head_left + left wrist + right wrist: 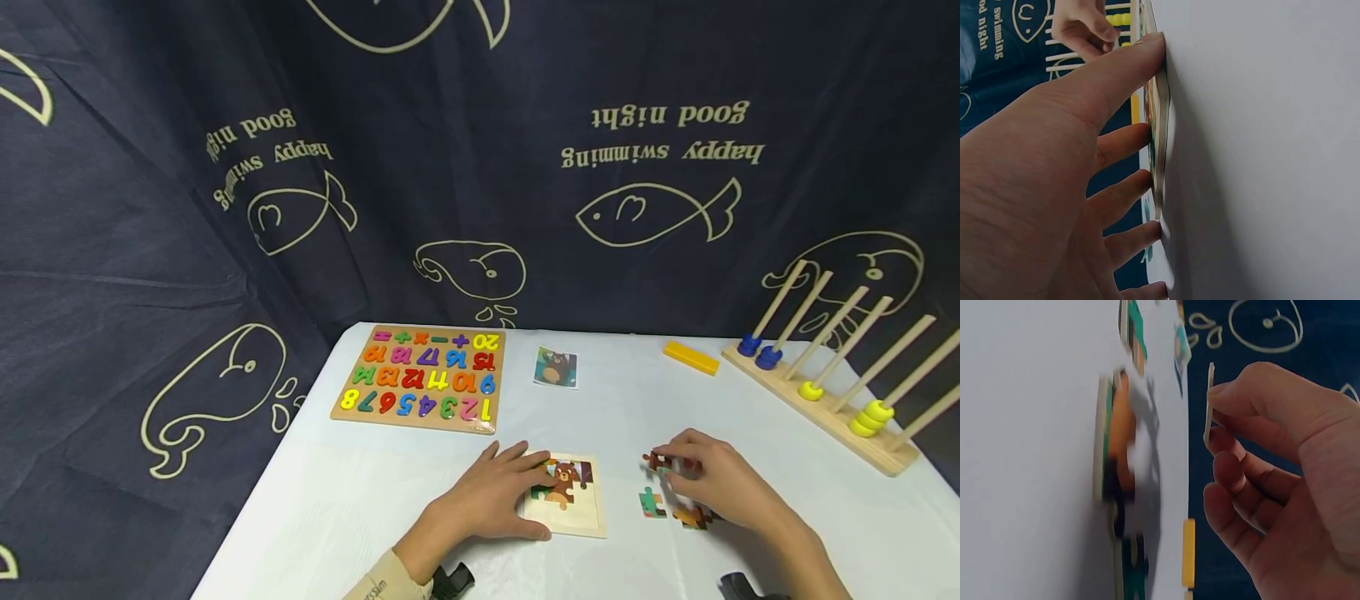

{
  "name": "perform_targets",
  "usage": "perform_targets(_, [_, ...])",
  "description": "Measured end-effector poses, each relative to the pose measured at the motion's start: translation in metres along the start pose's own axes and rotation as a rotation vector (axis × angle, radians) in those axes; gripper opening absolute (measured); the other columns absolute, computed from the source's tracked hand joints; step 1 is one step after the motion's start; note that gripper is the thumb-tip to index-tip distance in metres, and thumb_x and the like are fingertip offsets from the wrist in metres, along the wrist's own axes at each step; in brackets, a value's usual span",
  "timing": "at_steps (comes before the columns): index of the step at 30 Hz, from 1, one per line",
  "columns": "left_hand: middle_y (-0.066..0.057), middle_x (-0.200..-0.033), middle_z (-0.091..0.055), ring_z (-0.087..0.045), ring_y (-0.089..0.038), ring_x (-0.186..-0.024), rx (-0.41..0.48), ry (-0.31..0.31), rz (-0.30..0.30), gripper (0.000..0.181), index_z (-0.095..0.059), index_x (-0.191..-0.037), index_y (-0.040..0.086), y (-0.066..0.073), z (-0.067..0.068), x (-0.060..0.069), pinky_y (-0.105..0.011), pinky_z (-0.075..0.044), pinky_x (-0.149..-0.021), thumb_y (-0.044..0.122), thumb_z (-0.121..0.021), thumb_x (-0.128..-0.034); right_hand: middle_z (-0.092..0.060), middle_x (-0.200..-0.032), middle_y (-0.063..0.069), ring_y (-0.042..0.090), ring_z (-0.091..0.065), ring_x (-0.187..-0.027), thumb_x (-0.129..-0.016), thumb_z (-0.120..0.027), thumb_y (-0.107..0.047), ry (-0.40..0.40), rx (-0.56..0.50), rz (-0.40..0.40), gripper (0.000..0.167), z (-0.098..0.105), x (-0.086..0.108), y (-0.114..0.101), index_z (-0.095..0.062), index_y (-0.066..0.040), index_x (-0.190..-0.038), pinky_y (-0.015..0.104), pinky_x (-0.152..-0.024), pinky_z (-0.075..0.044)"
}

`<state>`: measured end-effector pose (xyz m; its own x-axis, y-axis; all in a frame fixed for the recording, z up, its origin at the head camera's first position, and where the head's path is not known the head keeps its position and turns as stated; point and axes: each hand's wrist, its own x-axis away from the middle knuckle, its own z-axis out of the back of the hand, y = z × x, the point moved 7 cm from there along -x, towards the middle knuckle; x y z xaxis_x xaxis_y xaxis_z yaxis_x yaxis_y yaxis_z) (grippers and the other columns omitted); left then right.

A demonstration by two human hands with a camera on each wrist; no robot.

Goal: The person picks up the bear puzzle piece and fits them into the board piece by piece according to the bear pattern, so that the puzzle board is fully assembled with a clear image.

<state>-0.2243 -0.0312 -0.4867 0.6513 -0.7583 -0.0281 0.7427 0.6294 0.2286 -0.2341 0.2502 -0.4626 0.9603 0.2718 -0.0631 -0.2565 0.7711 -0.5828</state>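
My left hand (491, 493) rests with spread fingers on a square wooden puzzle board (579, 520), thumb by its near edge. Joined pieces in the board's upper part form a brown bear picture (564, 482). My right hand (723, 482) pinches a brown puzzle piece (652, 461) between thumb and fingers, to the right of the board. Edge-on in the right wrist view, the held piece (1210, 403) is raised off the table. Below that hand lie a green puzzle piece (650, 503) and an orange-brown one (688, 518); the hand partly covers others.
Behind the board lie a number board (420, 381) with coloured digits and a small bear picture card (556, 367). A yellow block (691, 358) lies at the back right, beside a wooden peg rack (825, 406) with blue and yellow rings. A dark printed cloth (465, 167) hangs behind the table.
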Motion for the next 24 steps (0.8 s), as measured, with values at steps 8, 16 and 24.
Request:
perform_targets(8, [0.008, -0.151, -0.035, -0.027, -0.028, -0.14, 0.022, -0.004, 0.007, 0.066, -0.051, -0.136, 0.042, 0.002, -0.001, 0.0, -0.064, -0.023, -0.105, 0.072, -0.059, -0.0779, -0.057, -0.095, -0.009, 0.01, -0.051, -0.075, -0.081, -0.074, -0.012, -0.059, -0.029, 0.083, 0.028, -0.022, -0.006, -0.02, -0.072, -0.015, -0.109, 0.023, -0.061, -0.046])
perform_targets(16, [0.009, -0.151, -0.034, -0.027, -0.028, -0.14, -0.003, -0.005, 0.004, 0.067, -0.051, -0.137, 0.041, 0.0, 0.0, 0.001, -0.064, -0.023, -0.105, 0.074, -0.057, -0.0779, -0.056, -0.096, -0.008, 0.008, -0.051, -0.069, -0.079, -0.073, -0.009, -0.121, -0.042, 0.185, 0.03, -0.044, -0.014, -0.044, -0.072, -0.013, -0.109, 0.022, -0.056, -0.046])
perform_targets(24, [0.008, -0.151, -0.035, -0.028, -0.029, -0.139, 0.0, -0.009, 0.006, 0.067, -0.051, -0.137, 0.041, 0.001, 0.002, 0.0, -0.065, -0.025, -0.104, 0.073, -0.058, -0.0782, -0.057, -0.095, -0.011, 0.007, -0.051, -0.073, -0.078, -0.075, -0.014, -0.148, 0.006, 0.258, 0.03, -0.057, -0.02, -0.06, -0.073, -0.015, -0.108, 0.022, -0.061, -0.044])
